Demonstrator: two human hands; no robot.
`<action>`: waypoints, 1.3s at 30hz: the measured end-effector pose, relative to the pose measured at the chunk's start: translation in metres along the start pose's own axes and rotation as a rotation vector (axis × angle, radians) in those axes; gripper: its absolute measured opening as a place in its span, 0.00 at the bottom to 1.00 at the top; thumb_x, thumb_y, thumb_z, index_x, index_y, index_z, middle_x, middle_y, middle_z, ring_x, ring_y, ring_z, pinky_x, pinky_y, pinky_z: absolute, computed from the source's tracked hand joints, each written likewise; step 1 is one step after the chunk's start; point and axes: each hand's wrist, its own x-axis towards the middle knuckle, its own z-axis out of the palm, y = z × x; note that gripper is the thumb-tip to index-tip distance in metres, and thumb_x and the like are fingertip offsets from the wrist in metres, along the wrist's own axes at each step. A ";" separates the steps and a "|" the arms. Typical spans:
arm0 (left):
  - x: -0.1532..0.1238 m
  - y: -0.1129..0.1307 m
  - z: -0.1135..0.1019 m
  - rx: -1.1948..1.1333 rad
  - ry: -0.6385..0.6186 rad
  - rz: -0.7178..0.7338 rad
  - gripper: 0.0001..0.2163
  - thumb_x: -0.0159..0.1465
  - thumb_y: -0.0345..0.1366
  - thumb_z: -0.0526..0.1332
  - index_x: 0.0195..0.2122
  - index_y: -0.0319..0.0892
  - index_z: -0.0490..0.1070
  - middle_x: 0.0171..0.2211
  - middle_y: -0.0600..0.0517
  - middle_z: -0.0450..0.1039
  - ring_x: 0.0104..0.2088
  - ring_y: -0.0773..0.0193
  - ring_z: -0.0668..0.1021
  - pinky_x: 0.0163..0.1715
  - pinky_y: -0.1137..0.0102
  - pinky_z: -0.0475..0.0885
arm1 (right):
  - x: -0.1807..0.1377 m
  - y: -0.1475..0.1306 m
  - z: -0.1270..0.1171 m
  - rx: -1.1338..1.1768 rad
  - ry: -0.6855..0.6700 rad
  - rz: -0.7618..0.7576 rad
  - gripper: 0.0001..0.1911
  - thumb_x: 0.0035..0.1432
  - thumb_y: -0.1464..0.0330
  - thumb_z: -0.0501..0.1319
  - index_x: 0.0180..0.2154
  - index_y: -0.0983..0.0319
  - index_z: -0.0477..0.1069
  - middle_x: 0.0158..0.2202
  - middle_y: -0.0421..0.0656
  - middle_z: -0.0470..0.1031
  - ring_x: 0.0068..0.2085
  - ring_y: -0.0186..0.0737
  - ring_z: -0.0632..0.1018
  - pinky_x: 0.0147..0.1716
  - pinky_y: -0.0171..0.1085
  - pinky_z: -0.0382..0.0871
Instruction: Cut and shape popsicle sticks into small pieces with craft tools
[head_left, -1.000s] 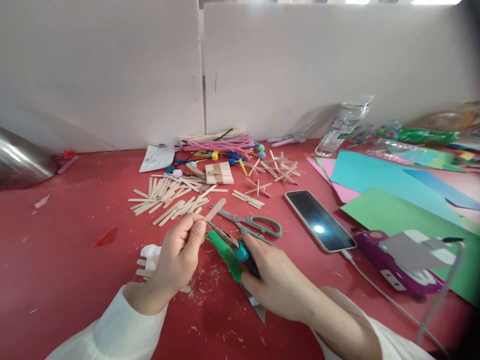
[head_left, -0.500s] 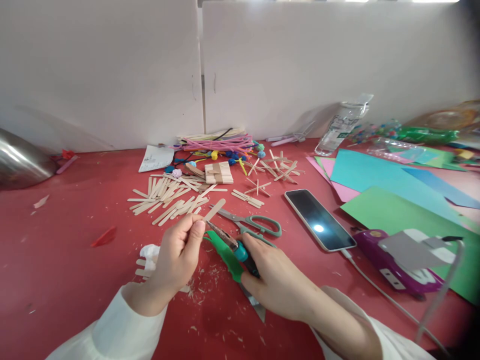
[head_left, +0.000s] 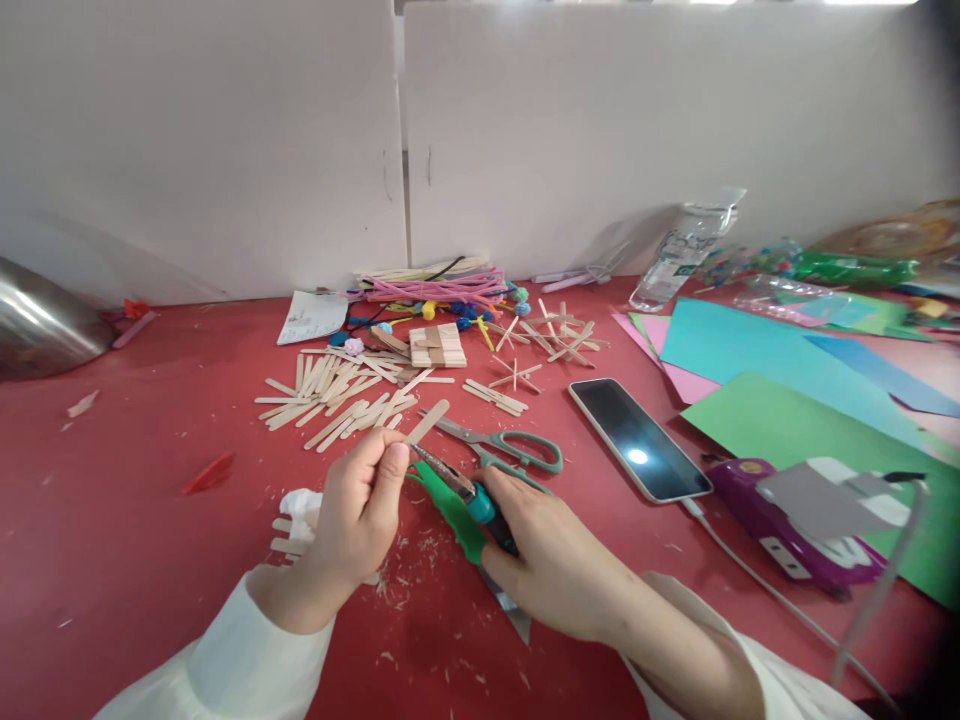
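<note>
My left hand (head_left: 366, 500) pinches a wooden craft stick (head_left: 430, 422) between thumb and fingers, its rounded end pointing up and to the right. My right hand (head_left: 544, 545) is wrapped round the handles of needle-nose pliers (head_left: 457, 485) with teal and black grips. The pliers' tip meets the stick close to my left thumb; whether the jaws pinch it I cannot tell. Beneath the pliers lies a green piece (head_left: 450, 510) with a pointed blade-like end. Grey-handled scissors (head_left: 517, 452) rest just beyond. Small wood splinters (head_left: 405, 590) are scattered below my hands.
Loose craft sticks (head_left: 345, 395) and a bundled stack (head_left: 439, 346) lie ahead, with pipe cleaners (head_left: 431, 287) behind. A phone (head_left: 641, 440) with a cable, a purple device (head_left: 795, 540), coloured paper (head_left: 765, 350) and a plastic bottle (head_left: 682, 255) are on the right. A metal container (head_left: 45, 320) stands left.
Both hands keep the same grip, with the stick and pliers in nearly the same place. Only a very slight shift shows.
</note>
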 end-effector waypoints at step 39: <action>-0.001 0.001 0.002 0.016 -0.007 0.037 0.12 0.67 0.36 0.48 0.26 0.43 0.59 0.18 0.60 0.51 0.19 0.70 0.58 0.18 0.76 0.57 | -0.001 -0.003 0.000 -0.114 0.047 -0.043 0.18 0.45 0.79 0.53 0.41 0.67 0.64 0.41 0.51 0.69 0.46 0.51 0.64 0.48 0.48 0.62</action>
